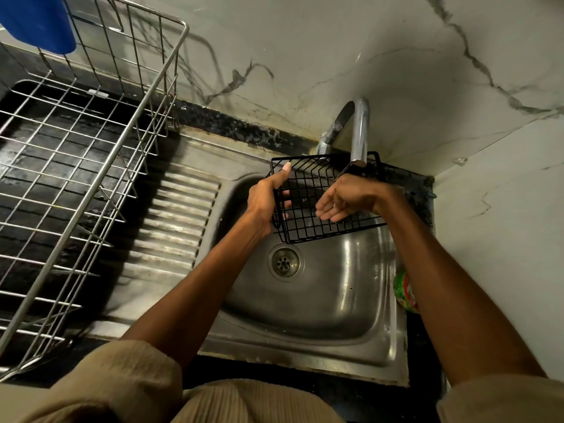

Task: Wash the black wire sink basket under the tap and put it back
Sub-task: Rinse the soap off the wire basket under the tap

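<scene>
A black wire sink basket (pixel 308 227) is held tilted over the steel sink bowl (pixel 320 300), just under the spout of the chrome tap (pixel 359 132). My left hand (pixel 265 199) grips the basket's left side, thumb over its top rim and fingers curled underneath. My right hand (pixel 345 198) lies inside the basket with its fingers loosely extended, touching the wire floor. I cannot tell whether water is running from the tap.
A large steel wire dish rack (pixel 91 166) stands on the dark counter at left, beside the ribbed drainboard (pixel 177 221). A blue plastic item (pixel 36 22) sits at the top left. A green container (pixel 404 293) stands by the sink's right rim. Marble walls close the corner.
</scene>
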Demonstrator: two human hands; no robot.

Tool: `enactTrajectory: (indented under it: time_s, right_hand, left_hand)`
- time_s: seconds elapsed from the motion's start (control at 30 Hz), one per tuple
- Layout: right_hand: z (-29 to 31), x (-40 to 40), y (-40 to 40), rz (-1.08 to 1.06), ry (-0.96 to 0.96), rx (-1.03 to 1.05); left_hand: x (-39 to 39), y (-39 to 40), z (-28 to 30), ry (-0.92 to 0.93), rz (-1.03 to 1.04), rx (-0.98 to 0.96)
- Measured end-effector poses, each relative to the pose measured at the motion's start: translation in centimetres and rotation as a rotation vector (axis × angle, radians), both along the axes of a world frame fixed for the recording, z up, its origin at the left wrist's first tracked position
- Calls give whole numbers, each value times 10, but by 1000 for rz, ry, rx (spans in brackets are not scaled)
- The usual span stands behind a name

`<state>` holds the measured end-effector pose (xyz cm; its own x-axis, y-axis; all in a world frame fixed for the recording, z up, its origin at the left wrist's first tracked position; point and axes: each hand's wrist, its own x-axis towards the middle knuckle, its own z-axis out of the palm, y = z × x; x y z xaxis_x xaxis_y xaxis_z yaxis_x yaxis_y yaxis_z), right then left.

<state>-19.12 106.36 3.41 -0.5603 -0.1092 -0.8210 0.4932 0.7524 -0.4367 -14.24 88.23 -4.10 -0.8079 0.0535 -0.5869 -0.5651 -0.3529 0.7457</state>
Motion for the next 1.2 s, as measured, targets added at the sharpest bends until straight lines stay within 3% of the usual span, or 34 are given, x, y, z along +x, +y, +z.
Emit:
enactTrajectory:
  time_s: [0.27, 0.43, 0.6, 0.67, 0.73, 0.83, 1.0, 1.13, 1.2]
  right_hand:
    - [-5, -9, -4, -283, 295, -192]
    - [-2, -2, -4, -60, 27, -225]
    - [-5, -4, -6, -258, 131, -338]
    - [-4, -6, -3, -259, 87, -378]
    - [-2, -6, -3, -207, 62, -335]
    - [-3, -6, -6, -125, 171, -147]
    - [1, -2, -2, -60, 7, -179]
    - [-6, -7, -2, -94, 172, 45]
    - [-10, -11, -1, -162, 243, 44]
  left_hand:
    - [5, -3, -3, -10, -12, 57]
    - [7, -1, -5, -17, -28, -4]
    - [7, 4, -2, -45, -84, 52]
    - [8, 6, -1, -48, -102, 56]
    - [9, 8, 0, -39, -113, 63]
    - [10, 9, 1, -37, -124, 56]
    - [10, 5, -2, -30, -106, 15]
    - [13, -1, 0, -13, -46, -16]
    - [16, -4, 3, -5, -4, -36]
